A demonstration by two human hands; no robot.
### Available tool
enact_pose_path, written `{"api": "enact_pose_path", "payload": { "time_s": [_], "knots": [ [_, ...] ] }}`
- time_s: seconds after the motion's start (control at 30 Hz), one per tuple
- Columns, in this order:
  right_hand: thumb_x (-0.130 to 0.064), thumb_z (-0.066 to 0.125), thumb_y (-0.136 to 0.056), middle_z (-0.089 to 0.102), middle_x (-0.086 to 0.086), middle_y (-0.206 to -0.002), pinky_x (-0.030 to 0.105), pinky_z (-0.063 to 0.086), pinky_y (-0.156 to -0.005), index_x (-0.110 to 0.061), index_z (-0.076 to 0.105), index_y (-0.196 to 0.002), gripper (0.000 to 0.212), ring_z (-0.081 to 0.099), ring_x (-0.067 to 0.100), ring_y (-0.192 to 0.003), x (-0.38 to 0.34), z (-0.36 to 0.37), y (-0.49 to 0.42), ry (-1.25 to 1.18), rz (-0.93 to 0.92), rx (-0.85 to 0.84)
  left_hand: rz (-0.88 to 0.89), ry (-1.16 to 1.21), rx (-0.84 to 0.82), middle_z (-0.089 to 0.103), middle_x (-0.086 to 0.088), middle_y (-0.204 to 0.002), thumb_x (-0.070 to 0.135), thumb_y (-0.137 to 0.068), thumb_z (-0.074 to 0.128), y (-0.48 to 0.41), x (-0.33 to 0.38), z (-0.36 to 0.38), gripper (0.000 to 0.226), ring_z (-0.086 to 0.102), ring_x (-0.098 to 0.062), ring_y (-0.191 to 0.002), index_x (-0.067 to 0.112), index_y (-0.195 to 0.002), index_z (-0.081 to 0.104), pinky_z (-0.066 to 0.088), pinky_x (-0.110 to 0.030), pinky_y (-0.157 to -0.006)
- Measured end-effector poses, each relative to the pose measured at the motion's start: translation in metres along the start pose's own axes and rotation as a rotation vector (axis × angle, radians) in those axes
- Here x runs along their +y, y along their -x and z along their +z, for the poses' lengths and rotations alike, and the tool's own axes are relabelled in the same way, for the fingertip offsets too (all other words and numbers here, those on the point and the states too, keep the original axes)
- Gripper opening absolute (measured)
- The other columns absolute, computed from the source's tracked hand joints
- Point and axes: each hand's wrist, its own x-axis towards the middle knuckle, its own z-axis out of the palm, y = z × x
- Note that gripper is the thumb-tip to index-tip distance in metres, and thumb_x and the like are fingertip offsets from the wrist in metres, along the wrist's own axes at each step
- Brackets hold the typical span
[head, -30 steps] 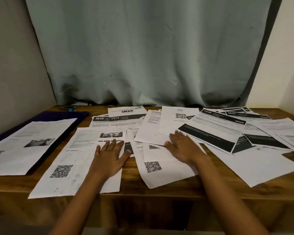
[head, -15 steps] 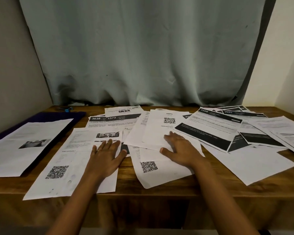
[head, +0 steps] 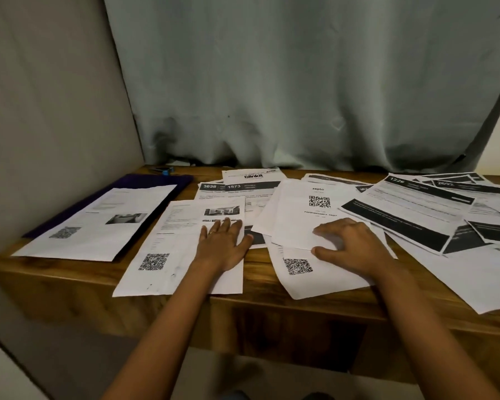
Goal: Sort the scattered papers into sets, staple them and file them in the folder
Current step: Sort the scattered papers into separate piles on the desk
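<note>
Papers are all over the wooden table (head: pixel 257 303), overlapping in a loose fan from the middle out to the right. From my remote seat, the sheet that matters is the white one headed "zepto" (head: pixel 298 215) with a QR code near its top; it lies on the heap just right of centre. The right hand (head: pixel 350 245) sits on its lower corner with bent fingers on top and the thumb at the sheet's bottom edge, and I honestly can't tell if that's a real pinch or just pressing down. Under it there's another QR-code sheet (head: pixel 329 278) that reaches the table's front edge. The left hand (head: pixel 223 248) lies flat with straight fingers, gripping nothing, on a long printed page (head: pixel 168 255) with a small photo and a QR code. Behind those are a "blinkit" sheet (head: pixel 253 176) and one reading 3638 and 1573 (head: pixel 234 187), and to the right a page with dark bands marked 1226 (head: pixel 410 206). The purple folder (head: pixel 156 183) is at the far left against the wall, with one printed sheet (head: pixel 98 223) lying on it. A small blue object (head: pixel 163 170) sits behind the folder, too tiny to identify. A pale curtain (head: pixel 300 82) hangs along the back.
</note>
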Motion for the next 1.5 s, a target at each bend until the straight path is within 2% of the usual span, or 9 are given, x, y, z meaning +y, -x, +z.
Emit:
{"api": "enact_pose_path", "payload": {
  "time_s": [0.1,0.3,0.57,0.73,0.83,0.9,1.17,1.33,1.5],
  "knots": [
    [-0.06,0.053,-0.087,0.039,-0.003,-0.149,0.035,0.032,-0.109,-0.026,0.048,-0.14,0.063,0.041,0.018,-0.135,0.002,0.004,0.002,0.062,0.01,-0.079,-0.004,0.017,-0.006,0.01,-0.004,-0.161,0.059,-0.098,0.018,0.001,-0.003,-0.003,0.064,0.006,-0.024,-0.149,0.027,-0.153,0.015,-0.001,-0.048,-0.118],
    [-0.046,0.045,-0.096,0.069,-0.01,-0.114,0.03,0.05,-0.081,-0.031,0.065,-0.119,0.033,0.064,0.014,-0.1,-0.001,0.006,0.002,0.216,-0.066,0.031,0.059,0.145,0.051,0.013,-0.006,-0.161,0.058,-0.098,0.021,0.011,0.004,-0.004,0.065,0.008,-0.022,-0.148,0.025,-0.153,0.017,-0.003,-0.046,-0.118],
    [-0.046,0.052,-0.092,0.072,-0.017,-0.098,0.02,0.051,-0.072,-0.031,0.073,-0.104,0.029,0.063,0.0,-0.083,-0.013,0.004,0.02,-0.015,-0.189,0.013,0.28,0.274,0.048,0.006,0.001,-0.161,0.065,-0.093,0.023,0.016,0.031,-0.002,0.07,0.002,-0.017,-0.149,0.029,-0.153,0.017,-0.009,-0.039,-0.116],
    [-0.034,0.062,-0.091,0.069,-0.013,-0.109,0.009,0.046,-0.086,-0.024,0.073,-0.107,0.022,0.059,-0.006,-0.1,-0.011,0.0,0.032,-0.414,-0.081,-0.028,0.37,0.172,-0.033,0.001,0.006,-0.161,0.071,-0.082,0.015,0.02,0.05,0.006,0.079,-0.008,-0.014,-0.148,0.036,-0.153,0.013,-0.014,-0.042,-0.117],
    [-0.039,0.051,-0.096,0.051,-0.005,-0.14,0.026,0.034,-0.107,-0.021,0.06,-0.128,0.037,0.041,0.004,-0.132,0.006,-0.012,0.034,-0.092,0.013,0.008,0.373,0.068,-0.089,0.001,0.003,-0.161,0.087,-0.069,0.003,0.021,0.052,0.015,0.098,-0.01,-0.015,-0.148,0.037,-0.153,0.011,-0.016,-0.046,-0.116],
    [-0.037,0.042,-0.1,0.041,0.001,-0.149,0.025,0.025,-0.108,-0.015,0.051,-0.136,0.043,0.028,0.009,-0.141,0.019,-0.015,0.036,0.018,0.067,-0.051,0.372,0.025,-0.084,0.002,0.003,-0.162,0.092,-0.059,-0.004,0.021,0.052,0.018,0.11,-0.008,-0.015,-0.148,0.037,-0.153,0.01,-0.016,-0.046,-0.116],
    [-0.05,0.022,-0.101,0.013,-0.004,-0.16,0.037,0.007,-0.121,-0.025,0.017,-0.153,0.058,0.012,0.009,-0.146,0.05,-0.003,0.036,-0.054,0.235,-0.165,0.376,-0.008,-0.043,0.007,0.002,-0.161,0.094,-0.051,-0.016,0.02,0.049,0.02,0.121,-0.002,-0.015,-0.149,0.036,-0.152,0.014,-0.02,-0.044,-0.112],
    [-0.046,0.025,-0.102,0.008,-0.001,-0.16,0.032,0.009,-0.12,-0.02,0.014,-0.154,0.059,0.01,0.014,-0.147,0.061,-0.005,0.03,-0.054,0.269,-0.214,0.383,-0.027,-0.045,0.005,0.002,-0.162,0.094,-0.053,-0.015,0.021,0.051,0.018,0.119,-0.002,-0.015,-0.149,0.034,-0.152,0.014,-0.021,-0.047,-0.113],
    [-0.047,0.028,-0.101,0.021,-0.002,-0.158,0.033,0.018,-0.118,-0.022,0.026,-0.151,0.056,0.022,0.017,-0.144,0.067,-0.013,0.035,-0.057,0.281,-0.174,0.349,-0.047,-0.035,0.007,0.001,-0.162,0.081,-0.069,-0.001,0.024,0.054,0.019,0.098,-0.001,-0.015,-0.149,0.033,-0.152,0.015,-0.023,-0.046,-0.112]
  ]
}}
